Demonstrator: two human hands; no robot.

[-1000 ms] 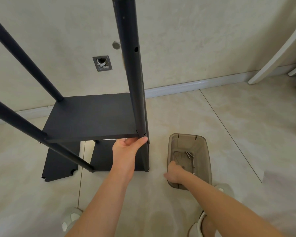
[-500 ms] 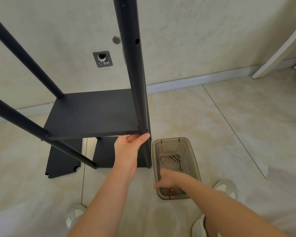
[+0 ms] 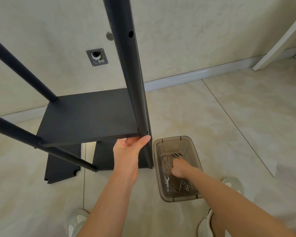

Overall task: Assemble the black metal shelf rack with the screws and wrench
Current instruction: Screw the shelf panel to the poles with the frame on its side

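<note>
The black rack stands on the floor with its shelf board (image 3: 89,117) raised between slanted posts. My left hand (image 3: 126,151) grips the board's front right corner from below, thumb against the near post (image 3: 135,93). Right of the post sits a smoky clear plastic bin (image 3: 194,151) with several screws (image 3: 181,185) and a small wrench (image 3: 166,179) inside. My right hand (image 3: 179,169) reaches down into the bin with its fingers curled among the parts. Its fingertips are hidden, so I cannot tell whether it holds anything.
Two loose black panels (image 3: 58,166) lie flat on the tiled floor under the rack. My shoes (image 3: 75,221) (image 3: 232,183) flank the bin. A white furniture leg (image 3: 280,36) leans at the upper right. The wall with an open socket box (image 3: 97,57) is close behind.
The bin slid left, up beside the near post. My right hand moved from the bin's near rim down into it. My left hand kept its hold on the shelf corner.
</note>
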